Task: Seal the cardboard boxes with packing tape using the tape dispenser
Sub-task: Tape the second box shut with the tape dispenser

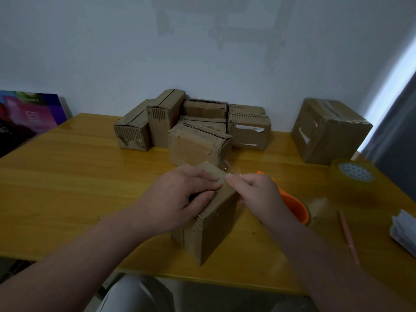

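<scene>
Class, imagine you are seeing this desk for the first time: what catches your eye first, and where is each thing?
The two hands at the centre: the left hand holds the top of a small cardboard box while the right hand pinches clear tape at its edge. Behind, a pile of worn boxes sits against the wall, and an orange tape dispenser lies on the table beside the right hand.

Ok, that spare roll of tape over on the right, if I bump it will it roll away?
Probably not: the tape roll lies flat, core opening facing up, so it should slide rather than roll. It looks thickly wound, so likely heavy for its size. It sits near the right edge of the table, so a hard shove could push it off.
</scene>
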